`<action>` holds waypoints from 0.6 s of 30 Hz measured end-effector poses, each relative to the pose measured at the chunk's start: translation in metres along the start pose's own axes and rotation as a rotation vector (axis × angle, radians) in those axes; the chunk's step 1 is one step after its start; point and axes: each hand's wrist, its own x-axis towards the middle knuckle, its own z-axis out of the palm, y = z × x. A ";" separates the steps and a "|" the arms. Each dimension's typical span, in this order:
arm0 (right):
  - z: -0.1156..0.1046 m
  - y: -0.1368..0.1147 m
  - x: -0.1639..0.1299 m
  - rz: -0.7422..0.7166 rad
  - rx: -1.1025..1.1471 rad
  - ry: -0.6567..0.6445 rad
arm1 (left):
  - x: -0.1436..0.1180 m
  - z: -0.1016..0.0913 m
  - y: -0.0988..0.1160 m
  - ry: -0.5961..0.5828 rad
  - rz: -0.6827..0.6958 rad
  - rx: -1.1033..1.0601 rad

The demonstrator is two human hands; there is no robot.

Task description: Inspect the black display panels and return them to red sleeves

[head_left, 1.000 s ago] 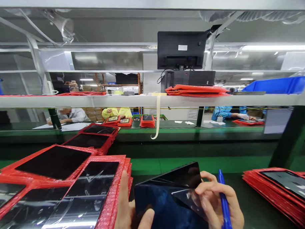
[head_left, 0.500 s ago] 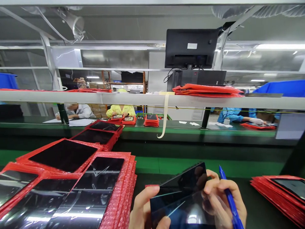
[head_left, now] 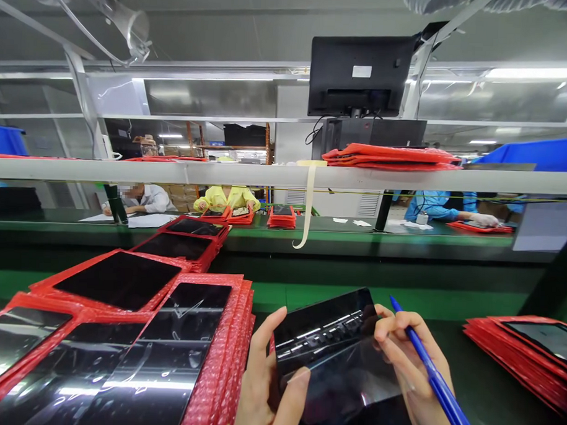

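Hands hold a dark glass panel [head_left: 328,344] at the bottom middle of the frame. It is tipped up, so the lights shine off its face. The left hand [head_left: 268,379] grips its left edge, thumb on top and fingers curled behind. The right hand [head_left: 406,365] pinches the right side while a blue pen [head_left: 433,379] stays tucked between its fingers. More panels lie in red bubble bags [head_left: 213,359] at lower left, stacked close by.
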 end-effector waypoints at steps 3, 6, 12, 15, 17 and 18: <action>0.001 -0.004 -0.001 0.028 0.007 0.001 | 0.001 -0.001 0.006 -0.015 -0.026 0.063; 0.002 -0.007 0.001 0.088 0.030 0.022 | 0.002 -0.003 0.006 -0.040 -0.066 0.029; -0.001 -0.011 0.008 0.206 0.168 0.132 | 0.010 -0.011 -0.007 -0.283 -0.118 -0.244; -0.005 -0.009 0.010 0.205 0.238 0.171 | 0.014 -0.012 -0.007 -0.334 -0.236 -0.387; -0.008 -0.008 0.010 0.214 0.282 0.183 | 0.015 -0.011 -0.004 -0.356 -0.333 -0.478; -0.010 -0.006 0.010 0.232 0.307 0.186 | 0.015 -0.011 -0.002 -0.363 -0.368 -0.509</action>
